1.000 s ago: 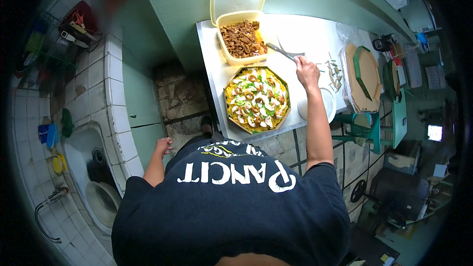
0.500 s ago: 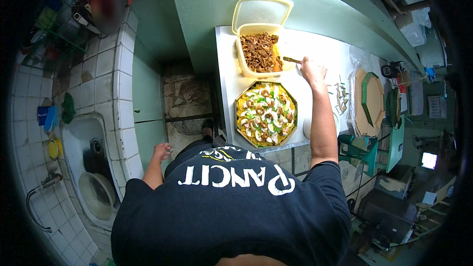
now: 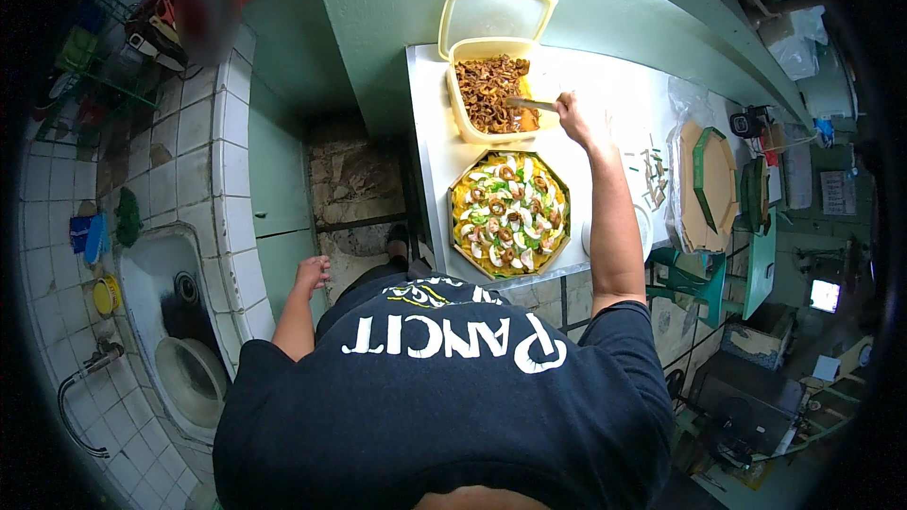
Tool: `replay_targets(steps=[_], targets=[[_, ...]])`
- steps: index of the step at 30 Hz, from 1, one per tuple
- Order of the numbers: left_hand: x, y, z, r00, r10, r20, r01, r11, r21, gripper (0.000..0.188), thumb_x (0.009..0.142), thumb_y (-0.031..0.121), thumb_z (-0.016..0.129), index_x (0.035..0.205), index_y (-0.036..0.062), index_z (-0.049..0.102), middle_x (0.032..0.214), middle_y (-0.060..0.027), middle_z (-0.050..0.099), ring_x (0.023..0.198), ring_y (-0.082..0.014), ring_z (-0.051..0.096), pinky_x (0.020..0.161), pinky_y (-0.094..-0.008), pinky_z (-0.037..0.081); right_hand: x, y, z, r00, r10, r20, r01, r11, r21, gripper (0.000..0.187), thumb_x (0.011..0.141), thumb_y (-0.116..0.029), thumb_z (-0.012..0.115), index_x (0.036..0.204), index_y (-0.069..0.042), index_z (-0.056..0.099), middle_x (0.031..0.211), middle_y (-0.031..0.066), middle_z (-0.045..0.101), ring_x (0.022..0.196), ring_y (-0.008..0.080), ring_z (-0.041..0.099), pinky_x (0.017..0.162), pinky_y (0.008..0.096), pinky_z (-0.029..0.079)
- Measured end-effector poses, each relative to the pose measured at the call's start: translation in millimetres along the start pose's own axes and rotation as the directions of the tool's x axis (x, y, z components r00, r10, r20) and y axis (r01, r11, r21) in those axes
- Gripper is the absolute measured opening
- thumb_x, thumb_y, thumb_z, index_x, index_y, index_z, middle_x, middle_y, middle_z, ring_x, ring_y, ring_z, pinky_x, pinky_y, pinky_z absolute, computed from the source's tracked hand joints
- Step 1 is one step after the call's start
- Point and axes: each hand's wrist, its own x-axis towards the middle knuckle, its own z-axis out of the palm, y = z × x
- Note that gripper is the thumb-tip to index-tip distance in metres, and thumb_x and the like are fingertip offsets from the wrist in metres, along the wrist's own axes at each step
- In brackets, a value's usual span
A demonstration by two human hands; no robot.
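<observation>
My right grip (image 3: 574, 118) pinches the utensil (image 3: 536, 104)

Head view: its tip is inside the tub (image 3: 491, 138), just beyond the octagonal tray (image 3: 470, 262). Worktop (image 3: 605, 85) edges pass close left and nearside, white surface spreading rightward. My left grip (image 3: 313, 274) hangs farther left, how closed I can't tell.

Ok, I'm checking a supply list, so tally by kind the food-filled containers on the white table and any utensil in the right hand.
Yellow tub: 1
Octagonal tray: 1
Utensil in right hand: 1
Total: 3

Near the sink (image 3: 156, 266), holding a basin (image 3: 192, 378), is apparently a yellow tub (image 3: 106, 297).
</observation>
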Motion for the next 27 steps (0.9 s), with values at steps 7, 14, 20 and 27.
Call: replay_targets(steps=[7,14,20,27], targets=[[-16,-24,3,0.996,-0.084,-0.001,0.084,0.996,0.003,0.031,0.092,0.033,0.051,0.115,0.0161,0.061,0.100,0.0024,0.064,0.079,-0.0130,0.059,0.069,-0.0348,0.045,33,16,51,0.955,-0.202,-0.216,0.230,0.966,0.115,0.017,0.087,-0.009,0.043,0.077,-0.005,0.056,0.075,0.0142,0.054,0.074,0.0269,0.053,0.071,0.0379,0.042],[-13,-23,0,0.997,-0.068,-0.021,0.068,0.998,-0.012,0.030,0.092,0.033,0.051,0.115,0.0172,0.061,0.098,0.0030,0.064,0.077,-0.0130,0.059,0.070,-0.0356,0.045,12,10,16,0.939,-0.186,-0.290,0.129,0.970,-0.207,0.014,0.088,-0.017,0.054,0.083,-0.007,0.060,0.077,0.0145,0.060,0.078,0.0313,0.061,0.068,0.0437,0.048],[-13,-22,-3,0.998,-0.060,-0.016,0.060,0.998,-0.011,0.029,0.092,0.032,0.051,0.115,0.0170,0.062,0.098,0.0035,0.064,0.075,-0.0129,0.059,0.070,-0.0347,0.045,-13,-29,22,0.921,-0.195,-0.337,0.174,0.981,-0.089,0.014,0.088,-0.019,0.055,0.093,-0.008,0.063,0.095,0.0107,0.063,0.086,0.0327,0.063,0.071,0.0464,0.050],[-19,-21,3,0.998,-0.058,-0.008,0.058,0.998,0.007,0.029,0.091,0.032,0.052,0.115,0.0164,0.062,0.097,0.0041,0.064,0.073,-0.0122,0.058,0.067,-0.0333,0.045,-23,-4,18,0.963,0.060,-0.264,-0.052,0.998,0.037,0.022,0.095,-0.036,0.047,0.101,-0.020,0.061,0.100,0.0060,0.065,0.082,0.0328,0.066,0.072,0.0473,0.050]])
